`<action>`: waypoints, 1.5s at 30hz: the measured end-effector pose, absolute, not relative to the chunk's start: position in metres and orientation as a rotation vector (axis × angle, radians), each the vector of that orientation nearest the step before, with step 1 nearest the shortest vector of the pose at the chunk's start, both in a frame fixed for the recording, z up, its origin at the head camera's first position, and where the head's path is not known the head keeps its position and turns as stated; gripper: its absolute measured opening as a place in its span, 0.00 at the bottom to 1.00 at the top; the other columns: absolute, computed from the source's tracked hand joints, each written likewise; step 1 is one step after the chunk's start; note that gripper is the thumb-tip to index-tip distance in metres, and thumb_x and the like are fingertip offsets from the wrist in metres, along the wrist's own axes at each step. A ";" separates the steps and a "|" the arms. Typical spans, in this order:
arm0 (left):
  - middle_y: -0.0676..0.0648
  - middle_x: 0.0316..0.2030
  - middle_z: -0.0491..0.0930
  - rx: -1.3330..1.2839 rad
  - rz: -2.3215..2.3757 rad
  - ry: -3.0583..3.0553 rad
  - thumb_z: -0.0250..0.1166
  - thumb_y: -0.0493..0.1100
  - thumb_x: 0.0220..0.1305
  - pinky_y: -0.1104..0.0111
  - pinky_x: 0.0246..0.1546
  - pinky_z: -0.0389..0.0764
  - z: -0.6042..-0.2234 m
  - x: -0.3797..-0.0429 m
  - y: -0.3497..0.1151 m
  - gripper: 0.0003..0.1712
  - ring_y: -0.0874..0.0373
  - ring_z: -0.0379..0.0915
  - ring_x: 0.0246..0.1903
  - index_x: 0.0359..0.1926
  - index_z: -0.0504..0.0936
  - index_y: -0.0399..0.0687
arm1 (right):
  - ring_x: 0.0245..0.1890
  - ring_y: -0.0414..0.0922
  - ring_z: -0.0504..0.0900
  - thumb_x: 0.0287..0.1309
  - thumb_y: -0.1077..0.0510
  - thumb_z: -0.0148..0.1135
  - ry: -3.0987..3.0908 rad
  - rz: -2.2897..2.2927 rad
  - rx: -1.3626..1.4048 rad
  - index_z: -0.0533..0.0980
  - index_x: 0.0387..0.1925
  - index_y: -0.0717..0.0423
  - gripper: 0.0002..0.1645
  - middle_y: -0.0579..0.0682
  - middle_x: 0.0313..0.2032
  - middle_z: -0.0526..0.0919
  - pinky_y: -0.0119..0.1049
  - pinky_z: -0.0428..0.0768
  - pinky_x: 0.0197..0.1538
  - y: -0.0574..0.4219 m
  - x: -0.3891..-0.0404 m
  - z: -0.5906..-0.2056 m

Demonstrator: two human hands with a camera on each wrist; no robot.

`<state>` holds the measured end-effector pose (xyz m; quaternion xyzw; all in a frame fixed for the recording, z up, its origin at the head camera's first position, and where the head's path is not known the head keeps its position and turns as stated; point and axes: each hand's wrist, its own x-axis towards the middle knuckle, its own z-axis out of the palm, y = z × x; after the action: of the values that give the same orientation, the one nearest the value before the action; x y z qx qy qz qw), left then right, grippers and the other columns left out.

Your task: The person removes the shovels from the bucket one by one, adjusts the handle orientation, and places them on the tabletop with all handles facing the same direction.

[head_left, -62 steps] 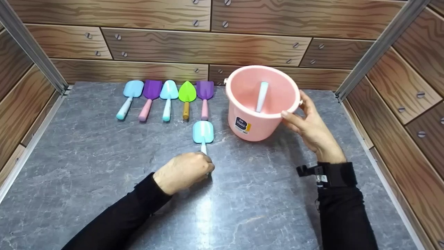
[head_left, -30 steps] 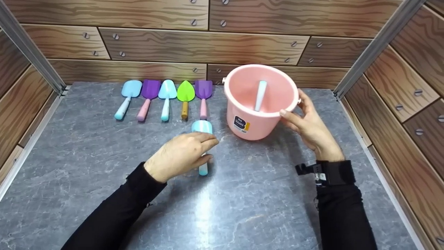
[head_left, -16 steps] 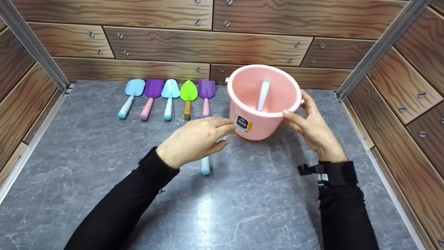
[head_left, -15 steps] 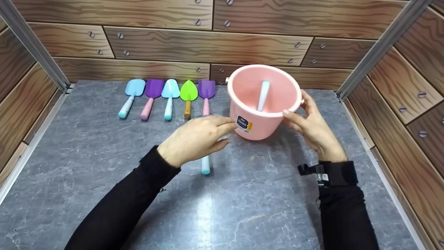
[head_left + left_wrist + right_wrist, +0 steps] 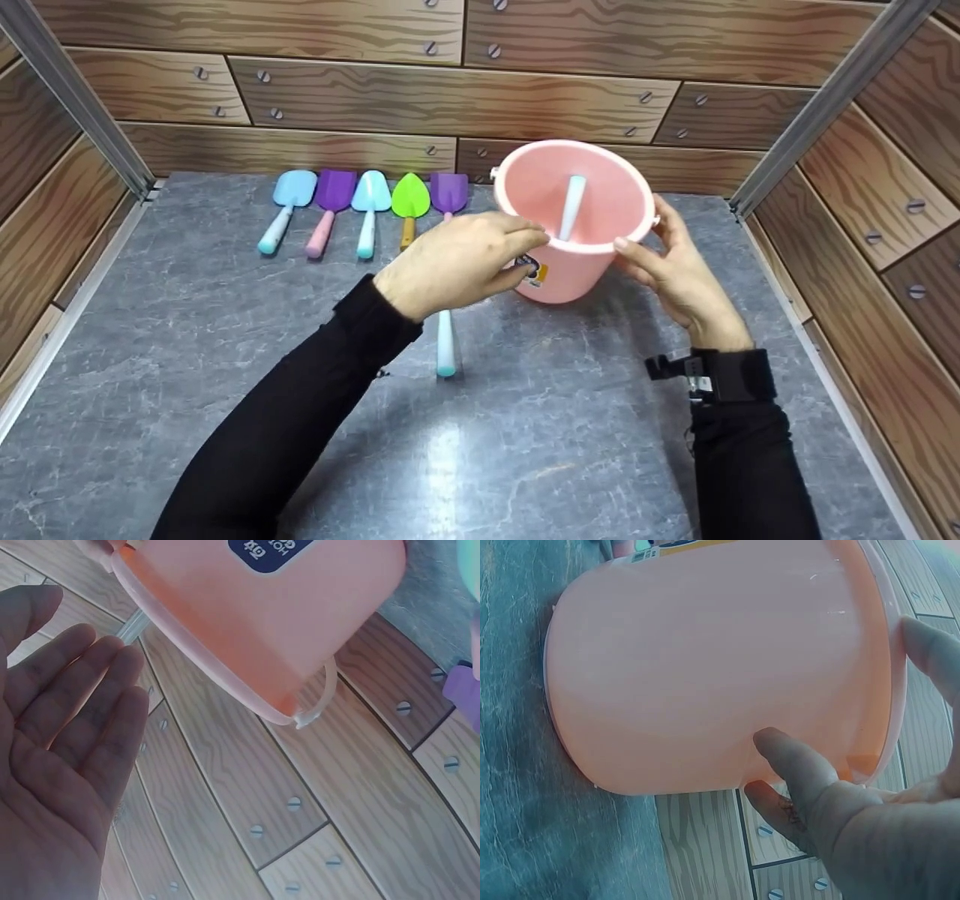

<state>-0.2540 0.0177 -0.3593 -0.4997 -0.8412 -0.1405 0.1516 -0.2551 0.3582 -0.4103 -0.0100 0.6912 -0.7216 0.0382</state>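
Observation:
A pink bucket (image 5: 574,277) stands upright at the back right of the table. My right hand (image 5: 679,277) grips its right side, thumb at the rim and fingers against the outer wall, as the right wrist view also shows. Inside the bucket leans a pale blue handle (image 5: 572,208), its lower end hidden by the rim. My left hand (image 5: 461,262) holds nothing and overlaps the bucket's front left, fingertips right at the rim. In the left wrist view its fingers (image 5: 112,720) are extended, palm showing. Below that hand lies a light blue trowel (image 5: 446,345), its blade hidden.
Along the back left lies a row of hand trowels: light blue (image 5: 295,187), purple (image 5: 335,190), another light blue (image 5: 371,191), green with a brown handle (image 5: 410,196) and purple with a pink handle (image 5: 450,193). Wood-patterned walls (image 5: 450,97) enclose the grey table (image 5: 187,360).
My left hand has let go of the light blue trowel's handle, straightened its fingers and moved up and right to the bucket's rim. The right hand and bucket have stayed put.

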 end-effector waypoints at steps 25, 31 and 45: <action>0.43 0.49 0.91 -1.414 -0.336 -2.604 0.67 0.43 0.85 0.53 0.61 0.90 -0.321 -0.306 0.072 0.13 0.49 0.85 0.49 0.61 0.90 0.44 | 0.70 0.46 0.80 0.82 0.63 0.68 2.171 -2.152 0.001 0.37 0.98 0.44 0.64 0.62 0.93 0.43 0.32 0.92 0.69 0.358 -0.252 -0.407; 0.42 0.50 0.92 -1.374 -0.256 -2.674 0.66 0.46 0.87 0.53 0.62 0.91 -0.319 -0.313 0.078 0.15 0.48 0.88 0.51 0.62 0.90 0.43 | 0.75 0.48 0.78 0.88 0.63 0.56 2.169 -2.158 0.018 0.38 0.98 0.46 0.54 0.62 0.94 0.45 0.30 0.92 0.66 0.355 -0.252 -0.405; 0.40 0.56 0.93 -1.377 -0.305 -2.737 0.66 0.42 0.84 0.51 0.67 0.90 -0.324 -0.324 0.068 0.13 0.46 0.88 0.55 0.57 0.91 0.40 | 0.81 0.55 0.76 0.89 0.57 0.56 2.270 -2.183 0.161 0.43 0.97 0.46 0.50 0.61 0.88 0.58 0.38 0.94 0.67 0.341 -0.252 -0.407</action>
<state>-0.3239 0.0677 -0.3237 -0.4470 -0.8885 -0.0991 0.0312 -0.2524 0.3414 -0.4073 0.0510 0.7199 -0.6922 -0.0059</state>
